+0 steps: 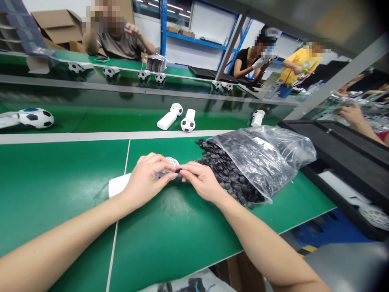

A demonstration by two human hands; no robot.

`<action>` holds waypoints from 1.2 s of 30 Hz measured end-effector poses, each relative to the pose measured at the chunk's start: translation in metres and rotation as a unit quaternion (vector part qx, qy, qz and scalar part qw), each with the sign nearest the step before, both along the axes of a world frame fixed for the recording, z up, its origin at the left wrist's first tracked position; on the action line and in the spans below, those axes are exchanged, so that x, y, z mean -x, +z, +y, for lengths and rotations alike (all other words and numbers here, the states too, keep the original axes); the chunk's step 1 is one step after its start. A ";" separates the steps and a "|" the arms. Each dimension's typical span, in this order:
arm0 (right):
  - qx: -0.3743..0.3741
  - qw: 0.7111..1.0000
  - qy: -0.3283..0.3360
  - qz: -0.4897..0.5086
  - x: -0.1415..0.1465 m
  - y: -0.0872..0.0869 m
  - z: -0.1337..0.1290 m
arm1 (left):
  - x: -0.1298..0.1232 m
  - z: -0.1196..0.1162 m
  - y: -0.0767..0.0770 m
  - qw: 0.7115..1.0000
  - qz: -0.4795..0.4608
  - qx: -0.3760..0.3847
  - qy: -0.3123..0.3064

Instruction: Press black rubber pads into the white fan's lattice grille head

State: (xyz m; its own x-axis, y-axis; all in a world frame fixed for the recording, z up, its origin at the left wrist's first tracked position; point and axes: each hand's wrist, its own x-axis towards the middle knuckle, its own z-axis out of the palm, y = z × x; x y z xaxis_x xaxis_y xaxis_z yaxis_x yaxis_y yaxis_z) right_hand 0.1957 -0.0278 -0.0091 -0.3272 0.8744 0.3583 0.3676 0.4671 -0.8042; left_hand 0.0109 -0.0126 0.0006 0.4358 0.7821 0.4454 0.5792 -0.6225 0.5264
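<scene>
My left hand (pixel 148 178) grips a white lattice ball (pixel 172 161), which is mostly hidden by my fingers. Its white handle (pixel 119 184) lies toward the left on the green workbench (pixel 60 182). My right hand (pixel 202 182) pinches a small black hexagonal piece (pixel 178 170) against the lattice ball. To the right of my right hand, a heap of matching black pieces (pixel 227 172) spills from a clear plastic bag (pixel 261 158).
Beyond the bench, a green conveyor belt (pixel 121 119) carries white handled items with black-and-white soccer-ball heads (pixel 187 120). A black tray (pixel 343 162) sits at right holding white parts. Several co-workers sit across the belt, and another person's hand (pixel 351 113) shows at right.
</scene>
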 end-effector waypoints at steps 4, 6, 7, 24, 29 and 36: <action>-0.038 0.999 -0.026 -0.006 0.003 -0.001 -0.002 | -0.001 -0.002 0.002 1.000 0.019 0.004 -0.008; -0.071 0.997 -0.024 -0.034 0.004 -0.001 -0.004 | -0.001 -0.002 0.003 0.999 0.042 -0.002 -0.014; -0.090 0.994 -0.018 -0.053 0.004 -0.001 -0.005 | 0.000 -0.002 0.004 0.998 0.054 -0.002 -0.015; -0.026 0.997 -0.055 -0.036 -0.004 0.002 -0.001 | 0.009 0.009 0.005 0.972 0.180 0.147 0.014; 0.008 1.000 -0.015 -0.019 0.007 -0.001 -0.006 | 0.009 0.009 0.003 0.976 0.174 0.130 0.023; 0.035 0.999 -0.027 0.017 0.011 -0.003 -0.009 | 0.010 0.008 0.004 0.977 0.178 0.115 0.027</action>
